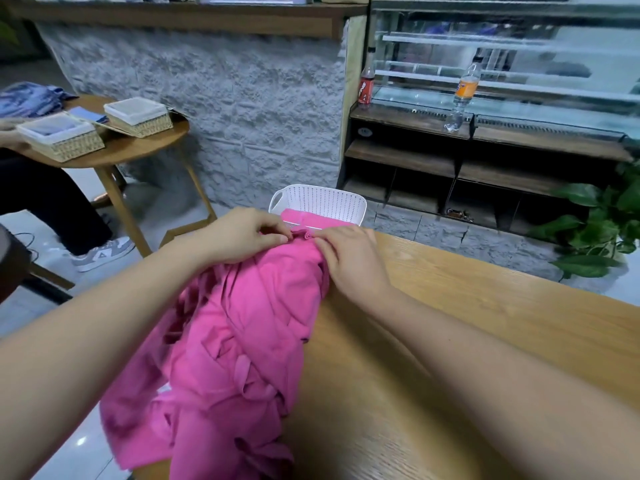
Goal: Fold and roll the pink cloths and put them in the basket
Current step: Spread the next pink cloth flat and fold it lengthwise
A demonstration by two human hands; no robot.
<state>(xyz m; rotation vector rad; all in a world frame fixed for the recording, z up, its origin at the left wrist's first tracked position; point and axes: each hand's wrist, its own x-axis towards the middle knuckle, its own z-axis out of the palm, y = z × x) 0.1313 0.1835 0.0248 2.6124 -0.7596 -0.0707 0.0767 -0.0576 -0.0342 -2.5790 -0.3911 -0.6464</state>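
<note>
A heap of crumpled pink cloths (239, 341) lies along the left part of the wooden table (485, 341) and hangs over its left edge. My left hand (242, 233) pinches the far edge of the top cloth. My right hand (349, 258) rests on the same cloth just to the right, its fingers curled onto the fabric edge. Behind the hands, at the table's far end, stands a white perforated basket (322, 202) with pink cloth (304, 218) lying inside it.
A round wooden side table (145, 140) at the left carries two wicker baskets (138, 116) and blue cloths. A seated person's leg and shoe (104, 252) are beside it. A glass display counter with two bottles (464, 95) and a potted plant (595, 223) stand on the right.
</note>
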